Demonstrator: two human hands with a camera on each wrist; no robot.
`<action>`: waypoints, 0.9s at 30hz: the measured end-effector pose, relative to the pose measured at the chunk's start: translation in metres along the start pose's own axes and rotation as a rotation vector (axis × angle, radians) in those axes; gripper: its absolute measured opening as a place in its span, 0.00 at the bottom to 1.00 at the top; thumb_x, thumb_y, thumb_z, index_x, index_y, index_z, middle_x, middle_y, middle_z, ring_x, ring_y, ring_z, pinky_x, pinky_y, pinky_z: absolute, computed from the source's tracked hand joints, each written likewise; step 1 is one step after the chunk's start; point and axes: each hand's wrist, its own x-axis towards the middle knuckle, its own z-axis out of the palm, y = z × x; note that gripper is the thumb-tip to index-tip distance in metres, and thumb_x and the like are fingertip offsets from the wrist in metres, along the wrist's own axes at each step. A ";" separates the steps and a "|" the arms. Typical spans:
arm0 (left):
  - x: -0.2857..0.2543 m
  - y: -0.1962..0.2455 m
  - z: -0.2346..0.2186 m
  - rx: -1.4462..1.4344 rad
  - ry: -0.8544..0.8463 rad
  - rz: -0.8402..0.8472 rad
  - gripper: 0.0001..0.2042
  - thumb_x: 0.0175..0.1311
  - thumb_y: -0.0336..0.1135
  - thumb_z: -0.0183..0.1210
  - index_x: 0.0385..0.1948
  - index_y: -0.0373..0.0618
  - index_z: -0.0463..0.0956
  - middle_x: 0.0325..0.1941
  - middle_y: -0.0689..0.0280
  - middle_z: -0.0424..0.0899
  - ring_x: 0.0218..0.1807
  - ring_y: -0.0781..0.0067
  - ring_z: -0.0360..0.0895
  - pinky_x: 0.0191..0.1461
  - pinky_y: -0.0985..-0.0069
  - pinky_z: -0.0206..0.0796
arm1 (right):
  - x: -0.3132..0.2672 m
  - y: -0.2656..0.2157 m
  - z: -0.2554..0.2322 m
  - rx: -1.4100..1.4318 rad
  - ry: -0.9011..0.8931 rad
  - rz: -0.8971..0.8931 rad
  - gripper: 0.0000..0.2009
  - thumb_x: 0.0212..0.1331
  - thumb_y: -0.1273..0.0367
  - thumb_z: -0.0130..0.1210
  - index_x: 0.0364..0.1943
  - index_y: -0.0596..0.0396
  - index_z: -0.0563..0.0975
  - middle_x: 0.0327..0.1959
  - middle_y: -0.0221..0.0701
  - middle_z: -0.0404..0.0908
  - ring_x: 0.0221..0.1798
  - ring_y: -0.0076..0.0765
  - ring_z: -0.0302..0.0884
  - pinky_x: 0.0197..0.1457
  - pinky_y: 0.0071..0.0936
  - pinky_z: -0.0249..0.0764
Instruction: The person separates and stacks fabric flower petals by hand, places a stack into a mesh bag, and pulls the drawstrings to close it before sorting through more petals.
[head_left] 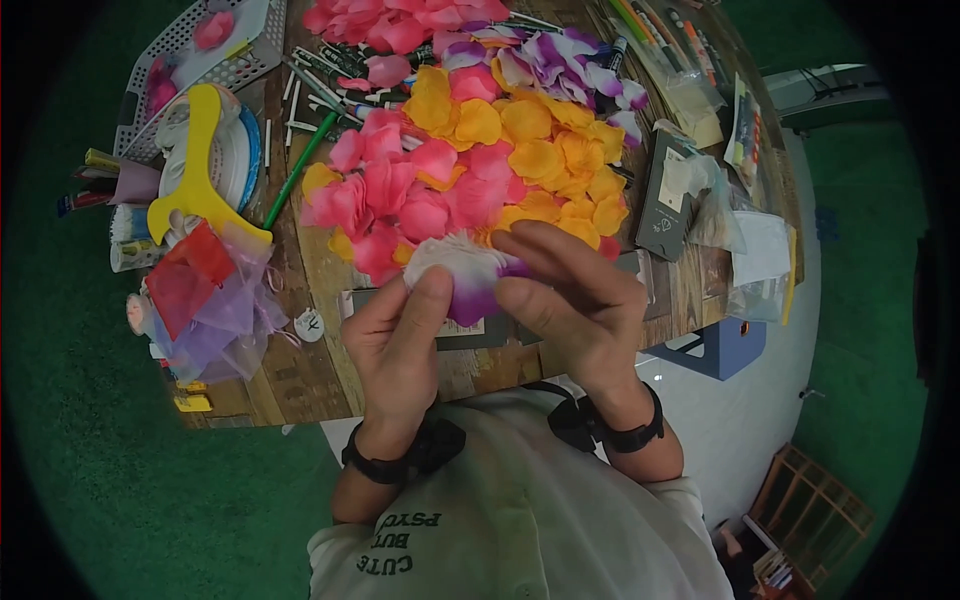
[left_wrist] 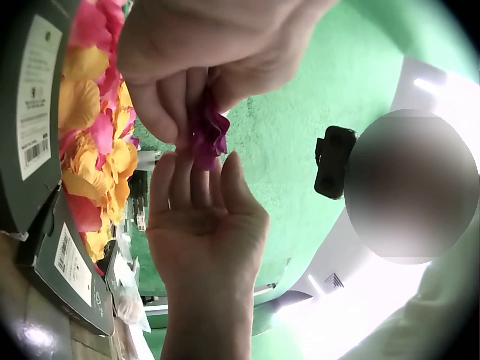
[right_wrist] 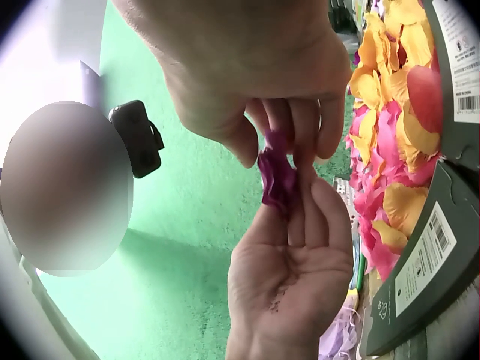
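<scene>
A layered bunch of white and purple petals (head_left: 470,285) is pinched between the thumb and fingers of my left hand (head_left: 398,345). My right hand (head_left: 585,315) is at the bunch's right side, its fingers fairly straight against the petals. In the left wrist view the purple edges (left_wrist: 209,139) hang from the left hand (left_wrist: 210,45), with the right hand (left_wrist: 210,236) below, its thumb apart from its fingers. The right wrist view has the right hand (right_wrist: 251,67) above the purple edges (right_wrist: 278,176) and the left hand (right_wrist: 289,281) below.
Beyond the hands lies a heap of pink (head_left: 385,185) and yellow petals (head_left: 570,160), with pens and purple petals behind. At left are a basket (head_left: 130,115), a yellow tool (head_left: 205,150) and mesh bags (head_left: 225,325). Dark boxes (head_left: 660,200) and plastic packets (head_left: 760,250) lie at right.
</scene>
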 end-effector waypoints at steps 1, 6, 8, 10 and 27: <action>0.002 -0.001 -0.001 -0.079 0.018 0.001 0.08 0.64 0.29 0.54 0.39 0.33 0.77 0.35 0.70 0.79 0.35 0.86 0.71 0.38 0.87 0.63 | 0.001 -0.002 -0.002 0.001 0.001 0.001 0.14 0.53 0.75 0.60 0.45 0.64 0.76 0.34 0.34 0.83 0.36 0.20 0.78 0.39 0.19 0.74; 0.004 -0.001 -0.004 -0.197 0.017 -0.016 0.07 0.64 0.28 0.54 0.36 0.33 0.77 0.35 0.70 0.79 0.35 0.87 0.70 0.38 0.86 0.62 | 0.003 -0.010 -0.017 -0.155 -0.009 0.047 0.12 0.54 0.75 0.58 0.43 0.64 0.78 0.38 0.38 0.82 0.38 0.26 0.79 0.43 0.20 0.74; 0.003 -0.001 0.000 -0.178 0.010 -0.007 0.08 0.64 0.28 0.54 0.38 0.32 0.77 0.36 0.69 0.79 0.36 0.87 0.70 0.40 0.86 0.62 | 0.003 -0.014 -0.015 -0.236 -0.020 0.005 0.10 0.54 0.76 0.58 0.41 0.64 0.78 0.36 0.37 0.83 0.36 0.25 0.79 0.41 0.19 0.74; 0.001 -0.002 0.001 -0.138 0.014 0.000 0.09 0.64 0.29 0.54 0.39 0.32 0.77 0.37 0.69 0.79 0.37 0.87 0.70 0.41 0.86 0.62 | 0.003 -0.014 -0.012 -0.316 -0.032 -0.038 0.09 0.54 0.76 0.59 0.39 0.64 0.79 0.35 0.36 0.83 0.34 0.24 0.79 0.39 0.18 0.74; -0.009 -0.024 -0.016 0.059 -0.017 0.347 0.17 0.65 0.40 0.53 0.39 0.30 0.71 0.40 0.56 0.78 0.41 0.69 0.75 0.47 0.72 0.66 | 0.003 -0.023 -0.005 -0.428 -0.125 -0.522 0.08 0.45 0.79 0.58 0.32 0.69 0.79 0.29 0.44 0.83 0.30 0.41 0.83 0.33 0.28 0.78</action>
